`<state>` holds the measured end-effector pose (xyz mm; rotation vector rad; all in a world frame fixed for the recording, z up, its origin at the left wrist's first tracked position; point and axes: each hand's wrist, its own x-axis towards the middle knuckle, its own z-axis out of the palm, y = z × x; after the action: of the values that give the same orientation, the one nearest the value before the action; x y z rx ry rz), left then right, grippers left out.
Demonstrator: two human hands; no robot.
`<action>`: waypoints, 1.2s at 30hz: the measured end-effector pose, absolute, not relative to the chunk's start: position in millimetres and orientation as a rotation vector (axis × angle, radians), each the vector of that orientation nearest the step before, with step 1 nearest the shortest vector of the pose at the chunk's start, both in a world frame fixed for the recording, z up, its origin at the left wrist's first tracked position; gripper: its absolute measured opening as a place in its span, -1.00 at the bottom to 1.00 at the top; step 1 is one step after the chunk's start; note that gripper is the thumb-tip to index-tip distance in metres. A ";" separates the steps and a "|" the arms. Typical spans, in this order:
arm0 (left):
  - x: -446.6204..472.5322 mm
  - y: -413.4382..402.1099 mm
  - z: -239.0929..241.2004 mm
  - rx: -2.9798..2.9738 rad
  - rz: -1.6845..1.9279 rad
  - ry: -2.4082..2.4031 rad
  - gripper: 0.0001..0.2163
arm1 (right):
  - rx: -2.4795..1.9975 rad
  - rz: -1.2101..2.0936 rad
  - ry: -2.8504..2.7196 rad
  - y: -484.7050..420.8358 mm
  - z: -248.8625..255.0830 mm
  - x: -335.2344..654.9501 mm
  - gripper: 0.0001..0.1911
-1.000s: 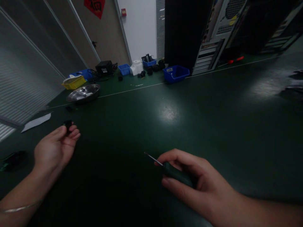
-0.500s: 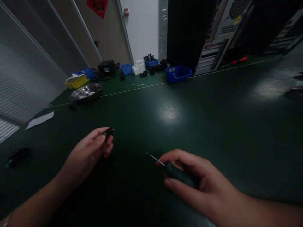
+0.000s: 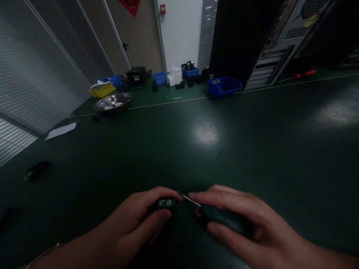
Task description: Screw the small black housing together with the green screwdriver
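Screwdriver [image 3: 209, 211] gripped in right hand [image 3: 246, 228] — shaft points left-up, tip at small black part [image 3: 166, 203] pinched by left hand [image 3: 140, 224]. Low over green table [image 3: 252, 142] — metal bowl [image 3: 112, 102], blue bin [image 3: 224, 86] far back.

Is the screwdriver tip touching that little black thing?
Cannot tell. The head view shows the screwdriver tip beside the small black part in the left hand, too dim to see contact.

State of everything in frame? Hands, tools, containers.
Left hand: closed on small dark part.
Right hand: closed on green-handled screwdriver, tip at the part.
Metal bowl: upright, untouched.
Blue bin: upright, open top.
Red-handled screwdriver: lying flat, untouched.
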<state>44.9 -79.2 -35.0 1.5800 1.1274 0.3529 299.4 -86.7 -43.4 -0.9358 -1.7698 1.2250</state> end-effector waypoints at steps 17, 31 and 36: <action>47.8 -80.6 -36.3 1.518 0.434 1.048 -0.75 | -0.903 1.175 -1.905 -88.8 -44.6 300.6 -0.53; 43.5 -80.9 -39.7 1.529 0.444 1.040 -0.73 | -0.938 1.143 -1.962 -88.7 -43.2 299.2 -0.58; 42.1 -81.1 -39.2 1.549 0.441 1.029 -0.72 | -0.887 1.168 -1.986 -86.3 -46.8 301.7 -0.60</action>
<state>42.1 -81.1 -39.2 1.5489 1.0292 0.4412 301.7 -86.3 -46.8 -0.8867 -1.9861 1.1681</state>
